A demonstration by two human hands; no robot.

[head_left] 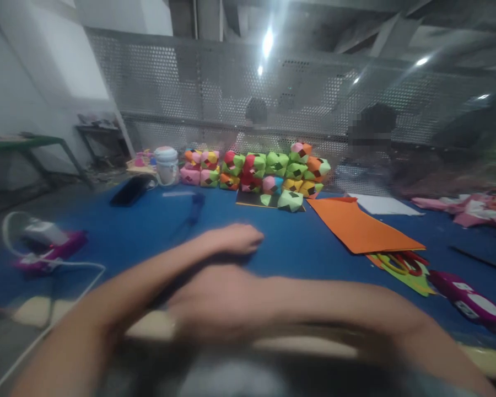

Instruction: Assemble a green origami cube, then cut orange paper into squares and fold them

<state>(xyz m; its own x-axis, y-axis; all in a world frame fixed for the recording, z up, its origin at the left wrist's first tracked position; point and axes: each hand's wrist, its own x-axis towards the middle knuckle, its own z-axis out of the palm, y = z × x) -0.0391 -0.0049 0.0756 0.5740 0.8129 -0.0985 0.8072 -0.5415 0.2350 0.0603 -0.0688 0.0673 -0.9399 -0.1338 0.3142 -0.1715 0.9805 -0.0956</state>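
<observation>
My left hand (240, 238) rests over the blue tabletop (289, 242) with its fingers curled in; nothing shows in it. Crossing in front of it, my right hand (217, 300) is close to my body at the table's near edge. Motion smears its fingers, and I cannot see whether it holds anything. Beyond both hands stands a row of folded paper cubes (254, 165) in green, pink, red, yellow and orange, stacked partly two or three high. A pale green paper cube (290, 200) sits in front of the row, at the edge of a dark sheet (252, 199).
Orange paper (355, 223) lies to the right, partly over scissors (400, 263), near a purple power strip (471, 298). Leftward are another purple power strip (52, 252) with a white cable, a black phone (131, 190) and a white jug (166, 165). Behind rises a perforated metal panel (215, 82).
</observation>
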